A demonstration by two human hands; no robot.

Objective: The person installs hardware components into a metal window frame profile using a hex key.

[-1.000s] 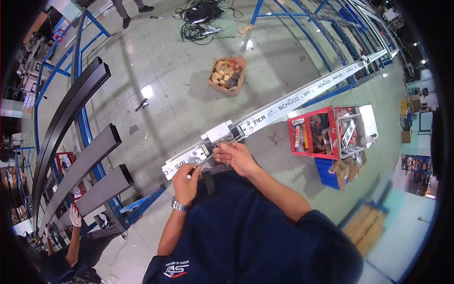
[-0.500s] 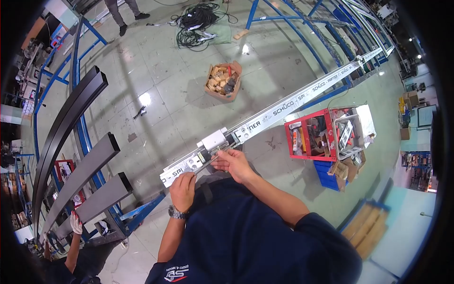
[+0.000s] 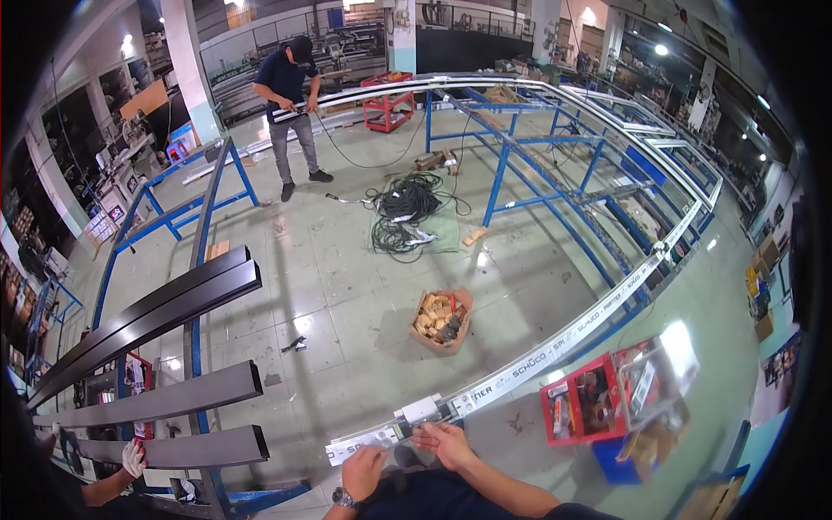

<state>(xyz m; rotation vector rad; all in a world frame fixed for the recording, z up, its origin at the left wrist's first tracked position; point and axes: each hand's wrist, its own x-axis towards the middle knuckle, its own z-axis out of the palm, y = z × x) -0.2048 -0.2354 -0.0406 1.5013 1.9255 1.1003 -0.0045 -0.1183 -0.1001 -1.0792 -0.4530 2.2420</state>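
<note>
A long white-filmed metal profile (image 3: 520, 371) with printed lettering runs from lower middle to the right. Near its close end sits a pale metal block (image 3: 419, 410) beside a dark joint section. My left hand (image 3: 362, 471), with a watch on the wrist, is closed at the near edge of the profile's end piece (image 3: 345, 449). My right hand (image 3: 444, 439) has its thumb and fingertips pinched together at the joint, just below the block. What either hand pinches is too small to make out.
A box of wooden blocks (image 3: 441, 321) and coiled black cables (image 3: 407, 204) lie on the floor. A red tool cart (image 3: 587, 400) stands right. Dark profiles (image 3: 173, 394) rest on a blue stand at left, where a co-worker's gloved hand (image 3: 133, 458) touches one. Another person (image 3: 293, 113) stands behind.
My view has tilted up, bringing the far workshop and the standing person into sight. Both hands stay close to the joint on the profile.
</note>
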